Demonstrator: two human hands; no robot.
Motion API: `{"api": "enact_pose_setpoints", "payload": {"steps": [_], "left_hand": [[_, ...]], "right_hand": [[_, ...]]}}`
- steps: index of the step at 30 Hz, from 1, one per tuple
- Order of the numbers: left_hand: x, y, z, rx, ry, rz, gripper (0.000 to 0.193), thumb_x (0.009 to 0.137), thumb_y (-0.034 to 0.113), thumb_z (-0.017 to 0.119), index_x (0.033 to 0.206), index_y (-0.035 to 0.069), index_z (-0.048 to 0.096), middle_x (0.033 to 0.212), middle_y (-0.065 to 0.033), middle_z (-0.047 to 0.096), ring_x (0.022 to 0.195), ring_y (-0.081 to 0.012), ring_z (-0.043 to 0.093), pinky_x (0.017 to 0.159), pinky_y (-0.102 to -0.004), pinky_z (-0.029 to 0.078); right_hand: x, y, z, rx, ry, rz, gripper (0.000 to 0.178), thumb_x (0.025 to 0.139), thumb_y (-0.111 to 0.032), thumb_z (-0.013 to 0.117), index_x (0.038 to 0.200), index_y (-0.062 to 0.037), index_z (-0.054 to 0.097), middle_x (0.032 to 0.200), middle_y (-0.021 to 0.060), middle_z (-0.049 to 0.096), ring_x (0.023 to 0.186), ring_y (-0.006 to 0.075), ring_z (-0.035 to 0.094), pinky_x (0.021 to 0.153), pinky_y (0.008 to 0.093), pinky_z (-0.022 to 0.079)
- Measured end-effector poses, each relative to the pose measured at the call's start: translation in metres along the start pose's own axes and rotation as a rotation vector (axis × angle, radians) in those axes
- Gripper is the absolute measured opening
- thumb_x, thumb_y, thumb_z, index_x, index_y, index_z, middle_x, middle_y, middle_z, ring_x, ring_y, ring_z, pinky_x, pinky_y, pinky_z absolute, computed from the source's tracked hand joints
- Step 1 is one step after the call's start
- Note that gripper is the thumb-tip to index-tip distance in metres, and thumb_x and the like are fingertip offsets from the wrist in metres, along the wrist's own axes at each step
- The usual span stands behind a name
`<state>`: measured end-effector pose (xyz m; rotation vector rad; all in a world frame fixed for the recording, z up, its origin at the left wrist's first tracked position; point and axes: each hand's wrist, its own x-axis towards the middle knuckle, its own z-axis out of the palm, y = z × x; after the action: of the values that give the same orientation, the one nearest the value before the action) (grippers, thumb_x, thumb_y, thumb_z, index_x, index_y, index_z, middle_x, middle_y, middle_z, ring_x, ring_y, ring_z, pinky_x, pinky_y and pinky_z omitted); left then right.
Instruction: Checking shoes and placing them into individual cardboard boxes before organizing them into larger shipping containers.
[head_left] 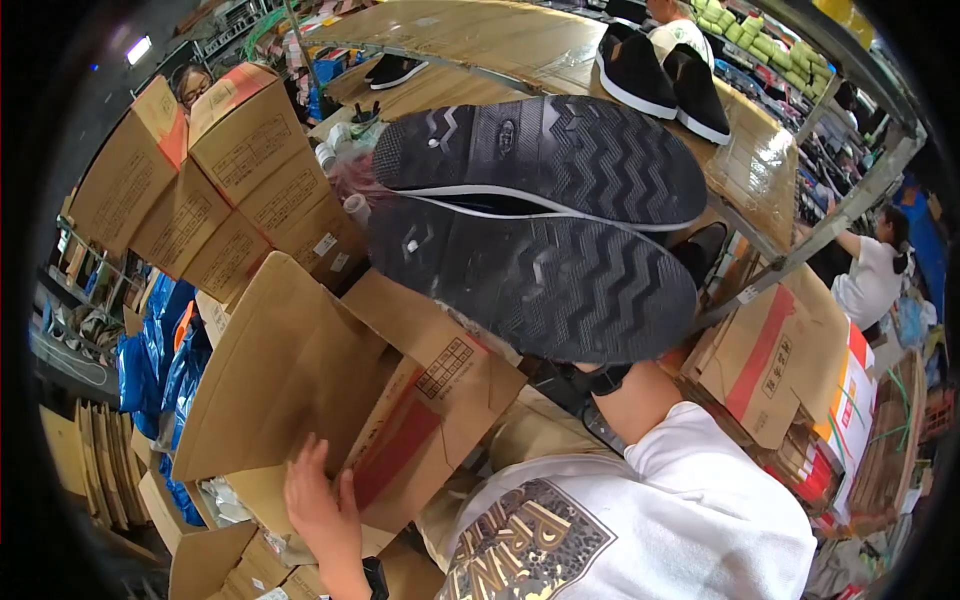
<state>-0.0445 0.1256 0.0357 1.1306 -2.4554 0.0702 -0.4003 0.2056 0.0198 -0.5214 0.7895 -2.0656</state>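
A pair of black shoes (540,270) is held up close in front of me, its zigzag-treaded soles facing me and thin white edging between them. My right forearm, with a black wristband, runs up behind the shoes; they hide my right hand, which holds them. Below them to the left stands a brown cardboard box (460,400) with a red stripe and raised flaps. My left hand (318,500) rests on the near flap of this box, fingers stretched out and thumb apart.
Stacked cardboard boxes (250,170) rise at the left, beside blue plastic sheeting (160,350). Ahead is a brown work surface (480,40) carrying black shoes with white soles (660,85). More cardboard (775,365) lies at the right below a metal frame. Other people are farther off.
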Motion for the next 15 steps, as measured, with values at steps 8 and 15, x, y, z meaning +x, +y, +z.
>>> {"api": "enact_pose_setpoints", "payload": {"steps": [8,15], "left_hand": [[0.001,0.075,-0.014,-1.438,-0.374,-0.256,0.061,0.105,0.042,0.046,0.146,-0.003,0.042,0.131,-0.0177,0.061,0.120,-0.0280,0.061,0.104,-0.0379,0.046],[0.018,0.059,-0.014,-1.549,0.341,-0.476,0.052,0.104,0.020,0.056,0.145,-0.008,0.040,0.139,-0.0174,0.055,0.123,-0.0218,0.056,0.105,-0.0328,0.043]], "right_hand": [[-0.007,0.033,0.081,-0.030,-0.164,0.154,0.062,0.097,-0.039,0.060,0.143,0.0007,0.046,0.135,0.0162,0.059,0.115,0.0233,0.063,0.097,0.0345,0.053],[-0.017,0.007,0.088,0.024,-0.413,0.409,0.064,0.098,-0.040,0.059,0.146,0.0000,0.044,0.137,0.0159,0.058,0.115,0.0220,0.062,0.097,0.0331,0.053]]}}
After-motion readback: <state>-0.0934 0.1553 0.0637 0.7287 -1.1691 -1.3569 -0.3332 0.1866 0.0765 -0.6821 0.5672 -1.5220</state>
